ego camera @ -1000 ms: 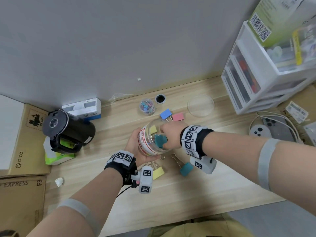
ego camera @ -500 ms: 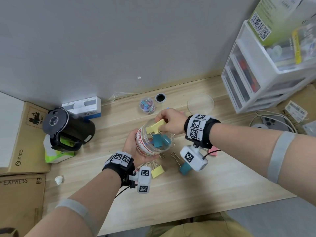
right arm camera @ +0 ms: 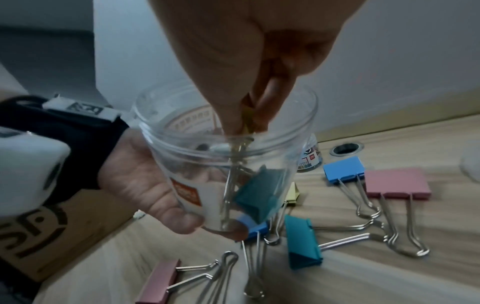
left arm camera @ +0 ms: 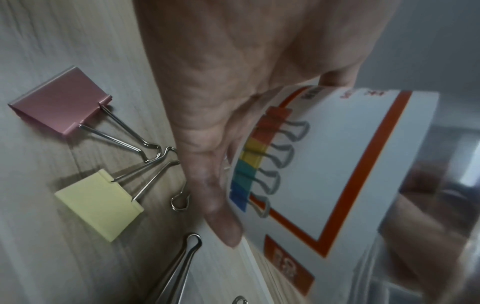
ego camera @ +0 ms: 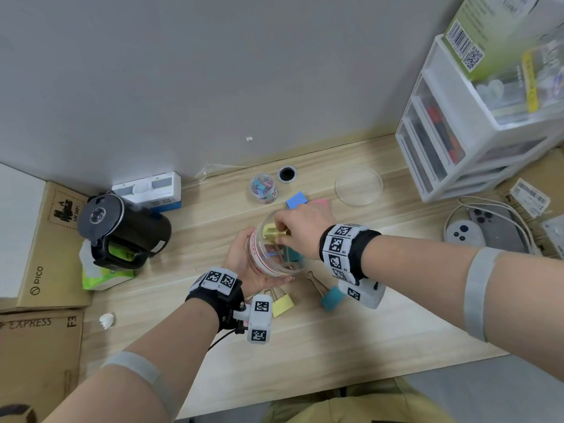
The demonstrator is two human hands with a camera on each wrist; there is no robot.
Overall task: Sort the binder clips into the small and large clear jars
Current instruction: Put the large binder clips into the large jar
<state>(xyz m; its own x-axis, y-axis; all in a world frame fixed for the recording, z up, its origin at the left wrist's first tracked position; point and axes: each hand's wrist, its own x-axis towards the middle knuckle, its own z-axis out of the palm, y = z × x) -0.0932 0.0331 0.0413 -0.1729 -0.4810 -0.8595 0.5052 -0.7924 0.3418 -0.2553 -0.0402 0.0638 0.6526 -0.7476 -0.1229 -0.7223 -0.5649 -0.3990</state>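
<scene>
My left hand [ego camera: 244,264] grips the large clear jar [ego camera: 268,261] from below and tilts its mouth toward me; its palm [left arm camera: 221,144] lies on the jar's label [left arm camera: 337,164]. My right hand [ego camera: 282,236] pinches a yellow binder clip [ego camera: 271,232] at the jar's mouth, wire handles hanging inside. In the right wrist view its fingertips [right arm camera: 233,121] are inside the rim of the jar [right arm camera: 182,144], above a teal clip [right arm camera: 259,197] in the jar. The small jar [ego camera: 263,187] holds small clips.
Loose large clips lie on the wooden desk: blue [ego camera: 296,199], pink [ego camera: 320,203], yellow [ego camera: 282,303], teal [ego camera: 332,297], and another pink one [left arm camera: 62,102]. A clear lid [ego camera: 358,186] lies at the back, a black kettle [ego camera: 122,233] left, white drawers [ego camera: 457,132] right.
My right hand has turned the yellow clip and lowered its handles into the jar's mouth. The left hand still holds the jar, tilted a little more.
</scene>
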